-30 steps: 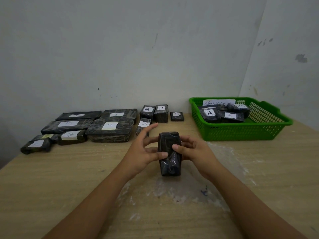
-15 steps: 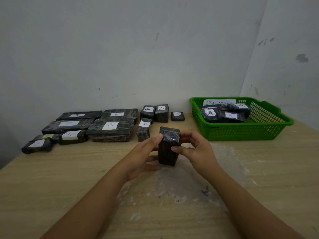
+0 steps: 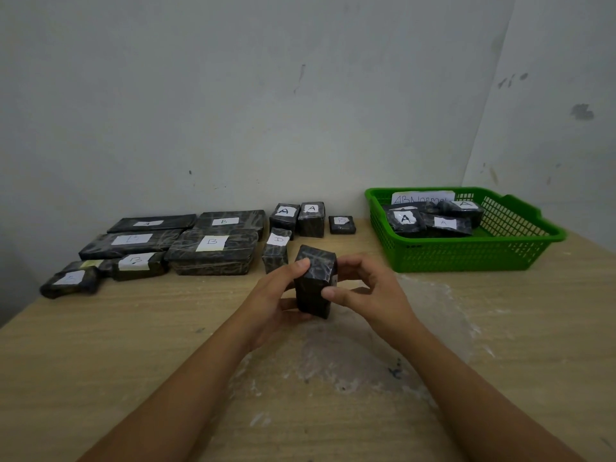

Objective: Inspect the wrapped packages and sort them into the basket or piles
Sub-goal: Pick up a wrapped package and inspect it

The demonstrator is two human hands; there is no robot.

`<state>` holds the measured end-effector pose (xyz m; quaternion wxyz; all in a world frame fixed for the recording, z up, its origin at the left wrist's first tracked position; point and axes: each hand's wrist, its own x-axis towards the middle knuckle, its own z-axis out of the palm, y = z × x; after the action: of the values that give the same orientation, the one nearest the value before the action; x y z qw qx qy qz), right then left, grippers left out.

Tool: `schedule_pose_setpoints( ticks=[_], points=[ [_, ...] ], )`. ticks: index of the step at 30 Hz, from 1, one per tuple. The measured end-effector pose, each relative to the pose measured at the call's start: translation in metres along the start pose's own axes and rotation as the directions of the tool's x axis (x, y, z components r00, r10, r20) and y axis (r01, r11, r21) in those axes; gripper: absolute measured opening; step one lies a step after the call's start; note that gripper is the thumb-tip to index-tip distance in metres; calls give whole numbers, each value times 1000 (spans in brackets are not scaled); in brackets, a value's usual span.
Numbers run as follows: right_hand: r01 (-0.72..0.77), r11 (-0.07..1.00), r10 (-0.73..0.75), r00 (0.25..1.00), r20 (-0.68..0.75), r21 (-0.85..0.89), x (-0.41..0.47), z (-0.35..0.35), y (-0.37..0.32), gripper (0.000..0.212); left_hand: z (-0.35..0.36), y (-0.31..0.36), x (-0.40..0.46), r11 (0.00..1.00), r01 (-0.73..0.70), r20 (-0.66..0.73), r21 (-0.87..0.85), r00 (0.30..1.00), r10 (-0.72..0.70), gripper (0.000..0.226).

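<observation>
I hold a small black wrapped package (image 3: 315,280) upright above the middle of the table. My left hand (image 3: 276,298) grips its left side and underside, thumb on the top edge. My right hand (image 3: 370,291) grips its right side. No label shows on the faces turned to me. The green basket (image 3: 466,255) stands at the back right with several black packages marked A (image 3: 405,220) inside. Flat black packages marked B (image 3: 213,250) lie in piles at the back left.
Two small cube packages marked A (image 3: 311,218) and a small flat one (image 3: 341,225) sit by the wall. A narrow package (image 3: 276,253) stands just behind my left hand. The wooden table (image 3: 100,345) has a whitish stain near me. Walls close off the back and right.
The package went from lying lengthwise between my hands to standing upright and has turned further, so a top corner now faces me. Both hands kept their hold and rose slightly.
</observation>
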<state>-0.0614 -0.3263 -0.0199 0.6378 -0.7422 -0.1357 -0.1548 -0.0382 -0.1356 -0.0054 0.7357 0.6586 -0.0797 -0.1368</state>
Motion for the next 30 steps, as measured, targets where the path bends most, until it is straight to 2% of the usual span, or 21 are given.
schedule_pose_setpoints(
  ticks=[4, 8, 11, 15, 21, 26, 30],
  points=[
    [-93, 992, 91, 995, 31, 81, -2, 2, -10, 38, -1, -2, 1, 997, -70, -19, 35, 997, 71, 52],
    [-237, 970, 229, 964, 134, 46, -3, 7, -9, 25, -1, -4, 2, 990, -128, -14, 53, 992, 129, 28],
    [-284, 951, 269, 955, 127, 122, -4, 9, -7, 31, 0, -4, 0, 990, -136, -10, 49, 991, 136, 12],
    [-289, 938, 270, 955, 120, 191, -5, 7, -6, 36, 0, -5, -2, 994, -91, 6, 63, 996, 91, 32],
    [-266, 951, 250, 962, 112, 157, -6, 11, -7, 33, 3, -5, 1, 995, -81, -47, 49, 995, 84, 58],
    [-275, 940, 260, 961, 96, 202, -7, 10, -4, 32, 4, -9, 1, 992, -120, -40, 27, 992, 121, 48],
    [-275, 921, 263, 961, 80, 276, -5, 11, -2, 40, 7, -11, 0, 985, -159, -35, 60, 986, 161, 35]
  ],
)
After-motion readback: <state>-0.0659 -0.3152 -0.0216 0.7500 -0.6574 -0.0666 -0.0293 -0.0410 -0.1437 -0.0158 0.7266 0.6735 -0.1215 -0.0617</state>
